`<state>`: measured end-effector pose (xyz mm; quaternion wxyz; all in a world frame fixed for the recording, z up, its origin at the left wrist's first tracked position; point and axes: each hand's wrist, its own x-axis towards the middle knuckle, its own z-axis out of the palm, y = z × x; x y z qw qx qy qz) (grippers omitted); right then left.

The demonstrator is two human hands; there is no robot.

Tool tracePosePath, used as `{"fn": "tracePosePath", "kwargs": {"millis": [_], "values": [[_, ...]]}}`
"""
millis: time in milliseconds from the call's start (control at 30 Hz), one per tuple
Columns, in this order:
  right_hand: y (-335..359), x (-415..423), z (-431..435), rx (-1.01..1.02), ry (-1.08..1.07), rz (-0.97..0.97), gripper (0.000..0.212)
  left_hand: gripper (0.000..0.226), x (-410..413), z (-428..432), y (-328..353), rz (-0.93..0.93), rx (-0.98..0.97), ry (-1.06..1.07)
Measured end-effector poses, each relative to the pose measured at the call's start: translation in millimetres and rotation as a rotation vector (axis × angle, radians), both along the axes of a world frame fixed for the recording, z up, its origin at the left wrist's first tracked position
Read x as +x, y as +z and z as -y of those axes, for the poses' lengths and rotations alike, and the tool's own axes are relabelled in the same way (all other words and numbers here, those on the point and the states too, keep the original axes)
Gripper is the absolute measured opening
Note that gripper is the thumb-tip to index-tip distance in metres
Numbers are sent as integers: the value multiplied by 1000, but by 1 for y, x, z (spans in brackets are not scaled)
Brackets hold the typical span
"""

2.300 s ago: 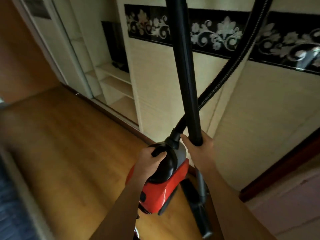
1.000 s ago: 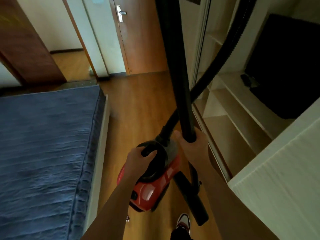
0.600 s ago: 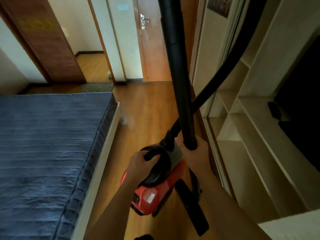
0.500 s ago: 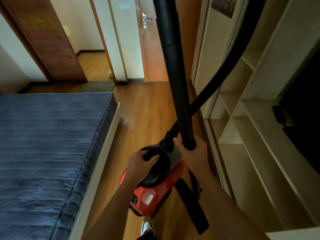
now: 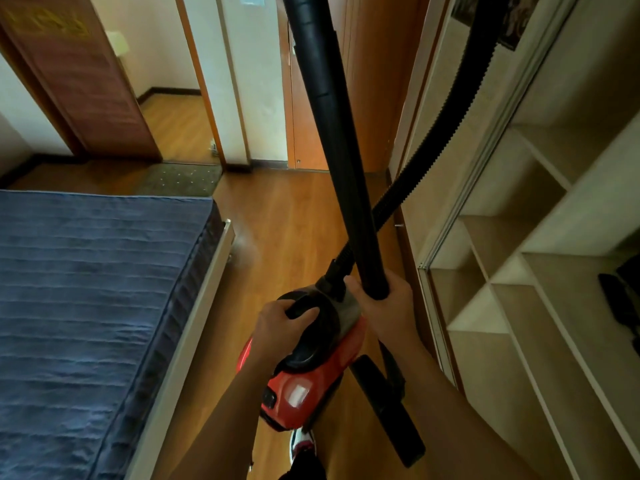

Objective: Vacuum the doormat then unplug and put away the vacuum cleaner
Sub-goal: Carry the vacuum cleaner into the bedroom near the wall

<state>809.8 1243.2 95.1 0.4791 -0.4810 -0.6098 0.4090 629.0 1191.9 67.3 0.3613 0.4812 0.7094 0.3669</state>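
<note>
Two hands carry the load: the left hand (image 5: 284,323) is wrapped around the handle of the red vacuum cleaner (image 5: 311,368), the right hand (image 5: 388,306) clamped on the black tube (image 5: 339,140). The nozzle (image 5: 391,407) hangs low and could clip the wardrobe (image 5: 519,306) edge. The floor strip beside the bed (image 5: 86,306) is narrow. The doormat (image 5: 180,176) lies ahead at the doorway.
</note>
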Motion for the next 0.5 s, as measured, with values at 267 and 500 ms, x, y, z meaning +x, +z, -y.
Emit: {"fn": "tracePosePath", "kwargs": {"millis": [267, 500], "values": [[11, -56, -137, -29, -3, 64, 16, 17, -58, -145, 14, -1, 45, 1], [16, -86, -235, -8, -5, 49, 25, 22, -85, -247, 21, -52, 99, 11]]}}
